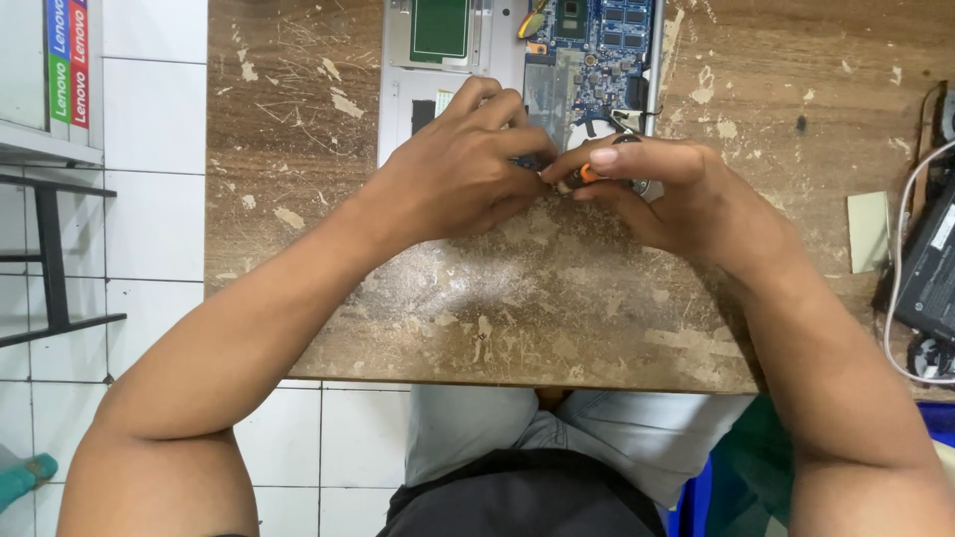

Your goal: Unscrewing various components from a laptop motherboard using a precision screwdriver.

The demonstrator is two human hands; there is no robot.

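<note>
- Resting at the near edge of an opened laptop, a small orange-handled tool is pinched between the thumb and fingers of the right hand; only a short orange part and a pale tip show, and what kind of tool it is cannot be told.
- The left hand is curled with its fingertips pressed down right beside the tool's tip, touching the right hand's fingers; whether it grips anything there is hidden by the fingers.
- The laptop lies with its bottom cover off, a blue circuit board to the right and a silver frame with a dark green panel to the left.
- All this sits on a worn brown wooden table with scratched, flaking varnish.
- On the table's right side lie a pale yellowish pad, a black device and a white cable looping beside it.
- White floor tiles show to the left, with a black metal frame standing on them.
</note>
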